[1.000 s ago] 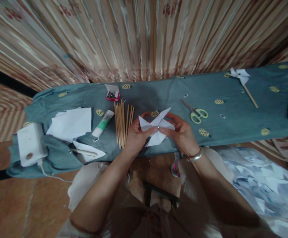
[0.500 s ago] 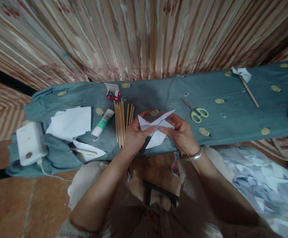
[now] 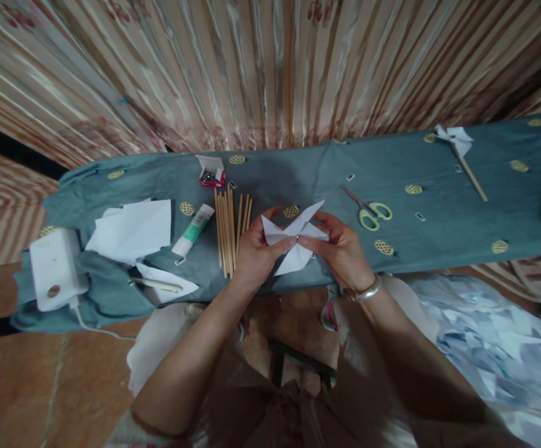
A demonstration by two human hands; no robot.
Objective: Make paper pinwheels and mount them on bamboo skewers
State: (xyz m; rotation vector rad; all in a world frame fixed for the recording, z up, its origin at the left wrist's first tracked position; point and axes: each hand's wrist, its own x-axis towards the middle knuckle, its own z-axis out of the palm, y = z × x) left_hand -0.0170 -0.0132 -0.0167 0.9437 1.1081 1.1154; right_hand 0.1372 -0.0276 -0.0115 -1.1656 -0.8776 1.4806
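A white paper pinwheel (image 3: pixel 302 218) is held between my two hands above the table's front edge, its pointed blades fanned out. My left hand (image 3: pixel 257 252) grips it from the left, with the thumb pressed near the centre. From the right, my right hand (image 3: pixel 344 252), a silver bangle at its wrist, pinches it with the thumb close to the same spot. A small shiny dot, like a pin head, shows at the pinwheel's centre between the thumbs. Fingers behind the paper are partly hidden. Thin wooden sticks (image 3: pixel 226 233) lie just left of my left hand.
On the teal tablecloth (image 3: pixel 298 171) lie scissors (image 3: pixel 368 208), a glue tube (image 3: pixel 193 230), a red box of pins (image 3: pixel 212 177), paper sheets (image 3: pixel 133 230) and a pen (image 3: pixel 156 285). A pinwheel on a stick (image 3: pixel 466 162) lies right; a white power adapter (image 3: pixel 58 267) sits left.
The pinwheel has turned and tilted slightly in my hands, its lower blade shifting right and its upper blade rising. Both hands keep their hold at nearly the same place.
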